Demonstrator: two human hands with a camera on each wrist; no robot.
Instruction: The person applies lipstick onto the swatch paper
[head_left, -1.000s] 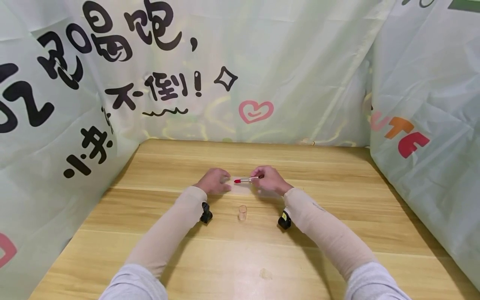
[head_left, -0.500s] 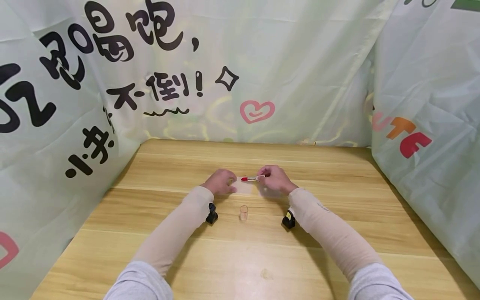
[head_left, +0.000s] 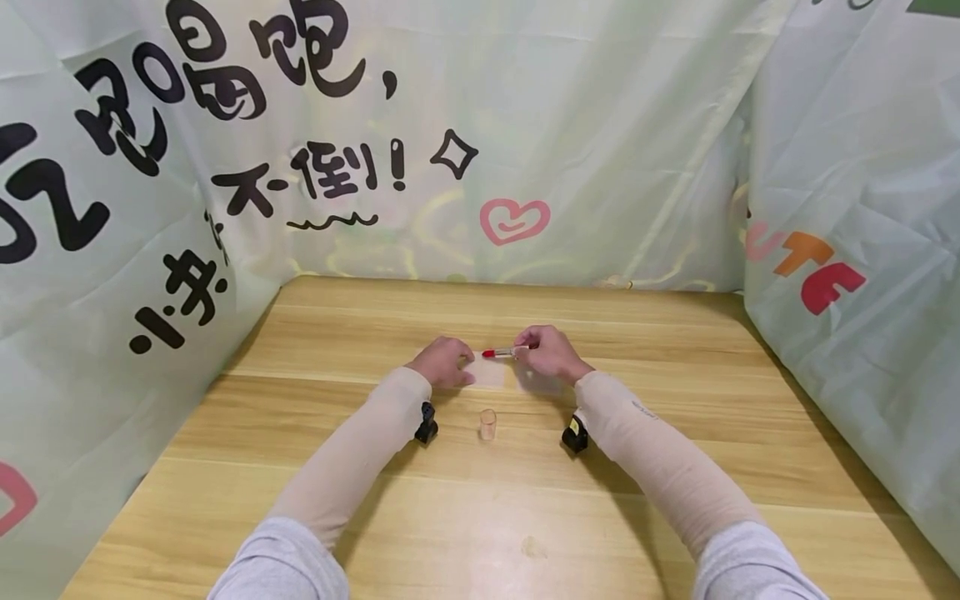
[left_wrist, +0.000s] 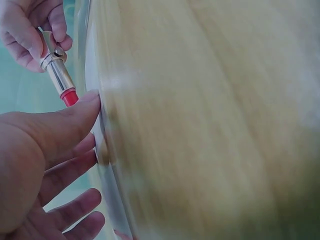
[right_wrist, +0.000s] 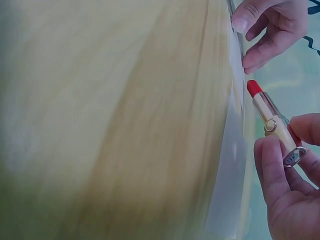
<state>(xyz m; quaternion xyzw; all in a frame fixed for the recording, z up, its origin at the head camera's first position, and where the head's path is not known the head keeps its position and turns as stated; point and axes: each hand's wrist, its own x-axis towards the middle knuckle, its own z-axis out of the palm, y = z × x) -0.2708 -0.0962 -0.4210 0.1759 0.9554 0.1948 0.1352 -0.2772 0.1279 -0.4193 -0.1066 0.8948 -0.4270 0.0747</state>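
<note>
In the head view my right hand [head_left: 551,353] pinches an uncapped lipstick [head_left: 501,352] by its base, its red tip pointing left. The right wrist view shows the lipstick [right_wrist: 270,122] with a gold body and a round emblem, between thumb and fingers. My left hand [head_left: 442,363] rests its thumb and fingertips on a thin whitish sheet [head_left: 491,372], fingers spread and bent loosely. The left wrist view has the red tip close beyond my left thumb; whether the tip touches the sheet I cannot tell. A small clear cap [head_left: 488,425] stands nearer me, between the forearms.
All of this is on a wood-grain table [head_left: 480,517]. A pale printed cloth [head_left: 600,150] hangs along the back and both sides. Black wrist cameras, such as the right camera [head_left: 575,435], sit under each wrist.
Both hands and the lipstick have shifted a little to the right since a second ago, with hardly any movement in the last half second. The cap has stayed put.
</note>
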